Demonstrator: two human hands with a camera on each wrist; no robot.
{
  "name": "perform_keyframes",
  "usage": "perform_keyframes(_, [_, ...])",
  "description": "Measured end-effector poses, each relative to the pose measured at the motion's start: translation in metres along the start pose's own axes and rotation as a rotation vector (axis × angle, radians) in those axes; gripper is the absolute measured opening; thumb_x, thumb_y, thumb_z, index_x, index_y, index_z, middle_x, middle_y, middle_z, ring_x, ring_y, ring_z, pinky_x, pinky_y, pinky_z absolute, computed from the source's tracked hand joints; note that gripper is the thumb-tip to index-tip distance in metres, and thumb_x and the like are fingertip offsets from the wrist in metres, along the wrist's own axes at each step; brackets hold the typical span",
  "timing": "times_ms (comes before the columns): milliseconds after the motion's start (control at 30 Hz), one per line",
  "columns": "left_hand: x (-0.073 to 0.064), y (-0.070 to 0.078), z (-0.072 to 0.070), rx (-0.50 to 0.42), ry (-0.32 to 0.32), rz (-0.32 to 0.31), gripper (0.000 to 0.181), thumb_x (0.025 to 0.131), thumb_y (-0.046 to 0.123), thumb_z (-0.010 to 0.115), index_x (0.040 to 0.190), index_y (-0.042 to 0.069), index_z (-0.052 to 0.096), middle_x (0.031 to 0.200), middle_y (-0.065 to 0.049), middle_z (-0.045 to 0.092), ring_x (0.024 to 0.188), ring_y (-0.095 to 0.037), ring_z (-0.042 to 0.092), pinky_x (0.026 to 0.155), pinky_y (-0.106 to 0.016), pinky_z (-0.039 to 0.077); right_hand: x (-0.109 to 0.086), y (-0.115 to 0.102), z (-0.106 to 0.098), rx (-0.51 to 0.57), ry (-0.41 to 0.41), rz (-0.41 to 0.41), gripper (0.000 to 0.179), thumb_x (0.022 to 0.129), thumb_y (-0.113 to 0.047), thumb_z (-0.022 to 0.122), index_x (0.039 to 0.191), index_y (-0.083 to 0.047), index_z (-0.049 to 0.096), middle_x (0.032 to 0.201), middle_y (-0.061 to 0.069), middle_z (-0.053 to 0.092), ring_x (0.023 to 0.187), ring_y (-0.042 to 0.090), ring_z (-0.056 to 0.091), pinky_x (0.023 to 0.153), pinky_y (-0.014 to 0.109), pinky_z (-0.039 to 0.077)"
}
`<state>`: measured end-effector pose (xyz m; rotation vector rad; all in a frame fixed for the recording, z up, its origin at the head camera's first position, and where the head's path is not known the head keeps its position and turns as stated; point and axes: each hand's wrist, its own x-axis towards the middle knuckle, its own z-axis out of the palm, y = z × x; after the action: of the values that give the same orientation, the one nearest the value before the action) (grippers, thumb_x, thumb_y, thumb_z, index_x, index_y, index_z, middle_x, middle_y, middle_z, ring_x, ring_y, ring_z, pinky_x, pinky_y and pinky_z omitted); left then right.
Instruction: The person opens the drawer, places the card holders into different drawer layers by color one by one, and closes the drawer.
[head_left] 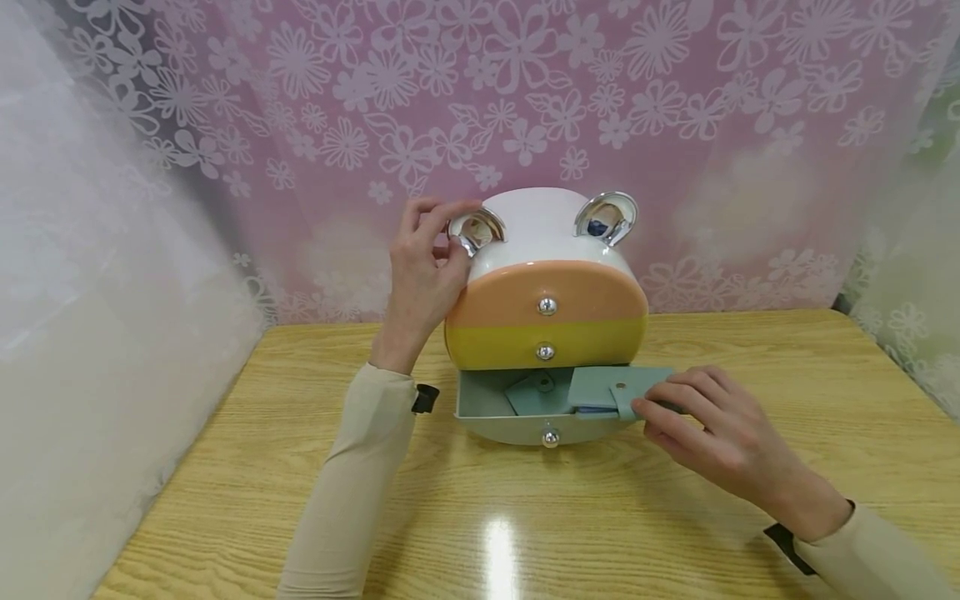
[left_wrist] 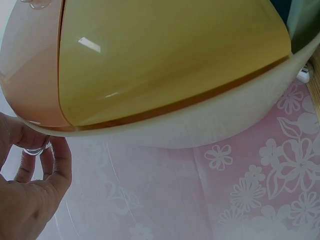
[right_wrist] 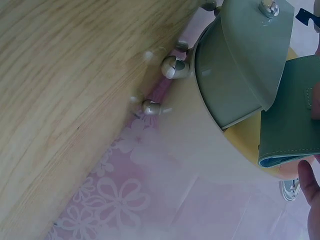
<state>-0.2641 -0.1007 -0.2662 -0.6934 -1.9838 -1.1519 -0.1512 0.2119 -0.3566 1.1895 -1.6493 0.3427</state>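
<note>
A rounded white storage box [head_left: 536, 221] with silver ears and three coloured drawers stands on the table. Its green bottom drawer [head_left: 495, 429] is pulled out, while the orange drawer [head_left: 495, 300] and yellow drawer [head_left: 495, 346] are closed. Inside the open drawer lies a teal snap-fastened case [head_left: 528, 396]. My right hand [head_left: 720, 429] pinches a second teal wallet [head_left: 592, 387] with a snap strap over the drawer's right side; stitching shows along its edge in the right wrist view. With thumb and fingers, my left hand [head_left: 431, 262] holds the left silver ear [head_left: 480, 229].
The wooden table [head_left: 300, 467] extends in front and to both sides of the box. Behind it hangs a pink flowered curtain [head_left: 375, 108]. Small silver ball feet [right_wrist: 175, 67] support the box, seen in the right wrist view.
</note>
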Motion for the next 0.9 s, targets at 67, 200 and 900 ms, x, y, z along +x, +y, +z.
perform_keyframes(67, [0.0, 0.0, 0.0, 0.002, 0.0, 0.001, 0.041, 0.092, -0.004, 0.051, 0.124, 0.01, 0.072, 0.118, -0.015, 0.053, 0.093, -0.021, 0.06, 0.075, -0.034, 0.063, 0.001, 0.0, 0.002, -0.007, -0.007, 0.004, 0.037, 0.107, -0.025, 0.053, 0.09, -0.002, 0.076, 0.081, 0.01, 0.071, 0.072, 0.027, 0.062, 0.066, 0.039, 0.046])
perform_keyframes(200, [0.0, 0.0, 0.0, 0.004, -0.001, -0.001, 0.041, 0.092, -0.004, 0.051, 0.124, 0.01, 0.072, 0.118, -0.015, 0.053, 0.093, -0.021, 0.06, 0.074, -0.034, 0.063, 0.002, 0.001, 0.006, -0.01, -0.029, 0.018, 0.038, 0.108, -0.025, 0.051, 0.092, -0.002, 0.077, 0.084, 0.01, 0.072, 0.074, 0.027, 0.064, 0.065, 0.038, 0.046])
perform_keyframes(900, [-0.001, 0.001, 0.0, -0.01, 0.003, -0.004, 0.04, 0.093, -0.004, 0.052, 0.124, 0.011, 0.073, 0.118, -0.014, 0.054, 0.093, -0.021, 0.062, 0.075, -0.035, 0.063, 0.002, 0.002, 0.029, 0.002, -0.148, 0.057, 0.035, 0.109, -0.022, 0.047, 0.103, -0.004, 0.076, 0.096, 0.009, 0.072, 0.084, 0.026, 0.066, 0.069, 0.038, 0.056])
